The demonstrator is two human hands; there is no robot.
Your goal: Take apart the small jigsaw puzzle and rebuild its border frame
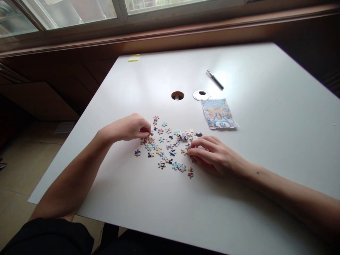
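Flanks multicoloured cardboard jigsaw pieces (158,150) inside white counter's (119,198) near edge with loosely spread right grip (215,154) and left grip (130,127) of unclear closure.

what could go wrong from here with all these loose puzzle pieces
One of the puzzle pieces might drop into the open hole in the table. The right hand, at the pieces' edge, could nudge some out of place. The pen-like object might roll if bumped.

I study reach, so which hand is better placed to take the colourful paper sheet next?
Probably the right hand: it is nearer the colourful rectangular paper sheet, while the left hand is at the left edge of the multicoloured puzzle pieces.
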